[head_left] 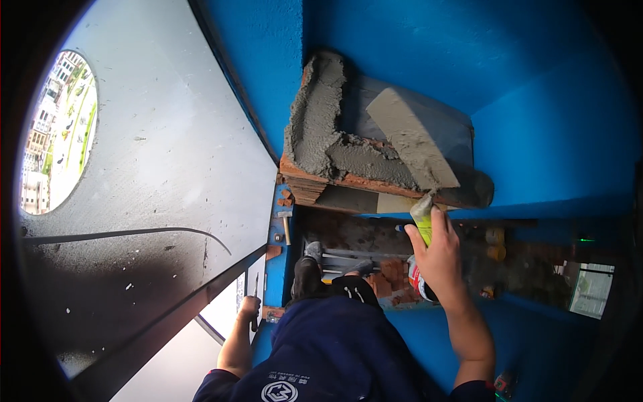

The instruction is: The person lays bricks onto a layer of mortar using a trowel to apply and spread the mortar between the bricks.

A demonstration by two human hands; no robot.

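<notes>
The right hand [439, 258] was closed around the yellow-green handle [422, 221] of a trowel [412, 137], its mortar-coated blade lying on the brick ledge [348, 167] against the blue wall [536, 100]. The left hand [248, 309] gripped the dark window frame [167, 315]. A hammer [285, 224] lay on the sill below, bricks [392, 278] beside the feet

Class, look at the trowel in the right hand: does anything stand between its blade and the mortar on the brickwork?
Nothing visible does. The right hand holds the trowel with its blade already lying on the mortar atop the bricks.
</notes>
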